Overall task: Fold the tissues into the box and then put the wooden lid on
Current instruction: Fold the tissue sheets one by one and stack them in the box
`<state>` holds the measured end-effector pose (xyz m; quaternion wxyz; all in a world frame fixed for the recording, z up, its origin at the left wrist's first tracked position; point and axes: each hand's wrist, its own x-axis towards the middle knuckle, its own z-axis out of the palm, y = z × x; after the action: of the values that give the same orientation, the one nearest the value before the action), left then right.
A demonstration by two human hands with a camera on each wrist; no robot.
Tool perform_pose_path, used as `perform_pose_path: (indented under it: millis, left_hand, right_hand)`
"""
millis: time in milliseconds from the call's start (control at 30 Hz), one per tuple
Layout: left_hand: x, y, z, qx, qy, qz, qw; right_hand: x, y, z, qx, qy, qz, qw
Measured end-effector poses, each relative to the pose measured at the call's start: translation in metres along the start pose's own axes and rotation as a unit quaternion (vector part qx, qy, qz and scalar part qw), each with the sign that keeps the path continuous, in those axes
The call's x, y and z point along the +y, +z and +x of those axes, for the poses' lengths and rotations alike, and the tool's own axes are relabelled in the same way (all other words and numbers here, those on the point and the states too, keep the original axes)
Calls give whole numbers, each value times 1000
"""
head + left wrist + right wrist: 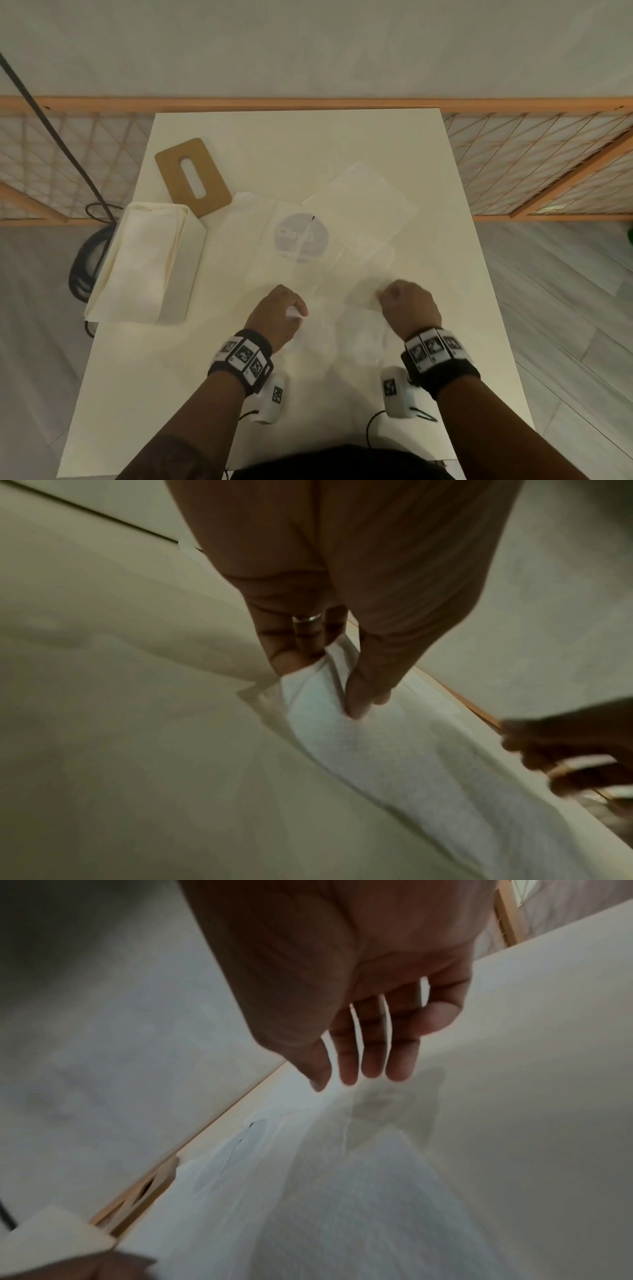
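The left hand [329,593] pinches a corner of the tissue [394,750] between thumb and fingers [284,653] — the paper bunches up right at the fingertips and trails away across the white worktop [342,137]. The right hand [409,306] sits just beside the tissue's other near corner; from the head view it seems to nip the edge, yet the right wrist view shows its fingers [373,1053] fairly straight and slightly spread above the sheet, so whether it truly has hold of anything I cannot tell. More loose tissues [359,202] lie flat further back, overlapping one another. The box [147,263], holding folded tissues, stands at the worktop's left edge, and the wooden lid [193,176] lies flat just behind it, off the box
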<state>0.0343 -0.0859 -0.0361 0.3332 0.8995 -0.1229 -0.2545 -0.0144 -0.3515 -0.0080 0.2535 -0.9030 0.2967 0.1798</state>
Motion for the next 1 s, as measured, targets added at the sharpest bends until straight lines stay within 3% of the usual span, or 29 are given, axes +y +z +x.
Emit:
perform_pose_path:
  millis: [167,333,433,533,600,667,700,733,800,900,967,1000]
  left_hand:
    - [2,12,-12,15,-18,31,999]
    - [-5,17,-22,22,-33,38,998]
    - [-5,17,-23,24,-52,28,998]
    - [0,15,-22,25,-67,30,997]
    - [6,7,-18,35,-73,55,995]
    - [16,-6,-11,90,-49,75,992]
    - [24,-16,-7,107,-38,33,993]
    - [33,-26,-2,101,-30,-41,994]
    - [52,-43,8,0,-13,-185,983]
    - [70,-56,17,-158,16,-262,952]
    - [71,-55,17,-176,12,-292,940]
    - [68,-53,17,-151,2,-311,938]
  right_hand:
    - [-46,-2,32,-26,77,-17,997]
    - [-47,-6,48,-25,68,60,996]
    - [-37,-20,43,-3,50,170,984]
    - [-26,-36,24,29,2,305,952]
    - [-19,-47,15,-2,-51,338,940]
    - [-15,-56,11,-87,-113,337,931]
    - [-15,-59,11,-141,-139,333,922]
    - [-16,-63,9,-193,-161,328,911]
    - [-22,-69,6,-279,-189,326,883]
    - [-34,-74,4,-342,-199,337,854]
    - [-37,-76,7,-330,-185,349,857]
    - [-36,-75,9,-312,-162,366,862]
